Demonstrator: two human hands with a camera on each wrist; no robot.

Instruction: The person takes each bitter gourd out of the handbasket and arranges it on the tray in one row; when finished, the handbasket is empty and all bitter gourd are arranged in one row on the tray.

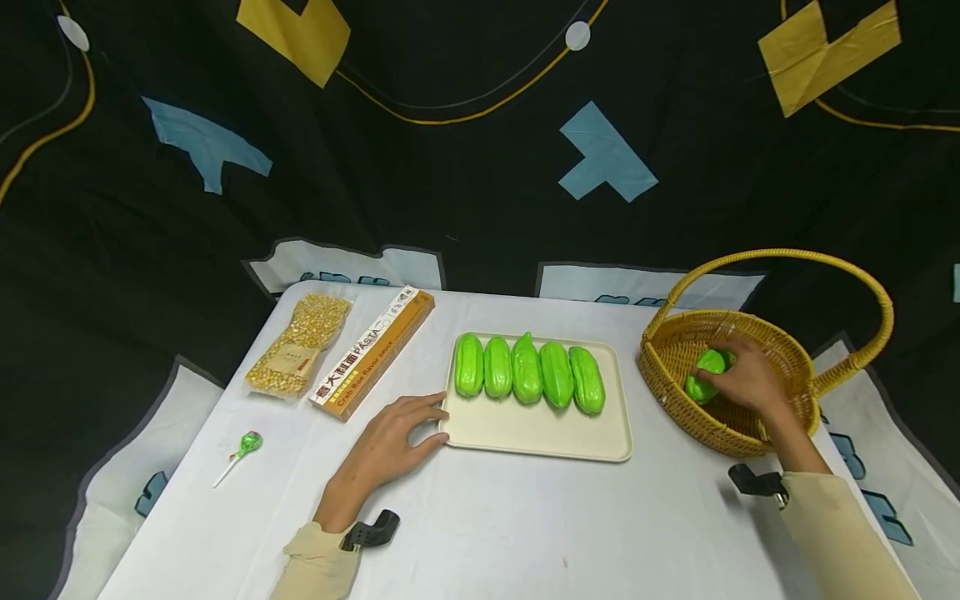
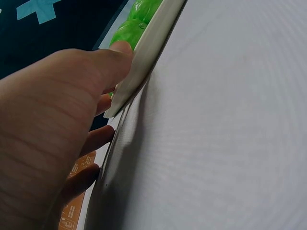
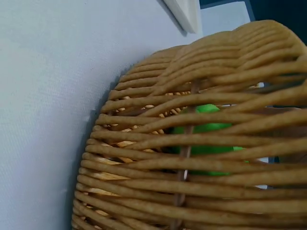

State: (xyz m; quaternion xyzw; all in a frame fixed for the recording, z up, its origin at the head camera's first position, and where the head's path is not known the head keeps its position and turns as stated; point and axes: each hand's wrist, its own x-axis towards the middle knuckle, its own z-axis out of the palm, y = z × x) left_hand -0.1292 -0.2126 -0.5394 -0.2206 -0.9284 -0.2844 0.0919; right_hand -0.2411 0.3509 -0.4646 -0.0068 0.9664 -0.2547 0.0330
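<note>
Inside the wicker basket (image 1: 675, 408), my right hand (image 1: 750, 379) holds a shiny green gourd-like vegetable (image 1: 703, 377), thumb and fingers curled round it. In the right wrist view the green vegetable (image 3: 206, 139) shows only through gaps in the basket's weave (image 3: 144, 163). My left hand (image 1: 393, 437) is at the left edge of a cream tray (image 1: 525, 433), relaxed fingers and thumb touching its rim near the front corner. Several long green gourd-like vegetables (image 1: 527, 371) lie side by side along the tray's back half. From the left wrist, my thumb (image 2: 120, 55) overlaps the tray's rim (image 2: 139, 72).
A brown and white pasta box (image 1: 375, 354) lies left of the tray, beside a clear bag of yellow corn kernels (image 1: 300, 346). Nearer the left edge is a green-wrapped lollipop (image 1: 243, 447). The basket's tall handle (image 1: 780, 254) arches above its opening. Behind the white-covered table (image 1: 525, 533) hangs a dark patterned cloth (image 1: 465, 192).
</note>
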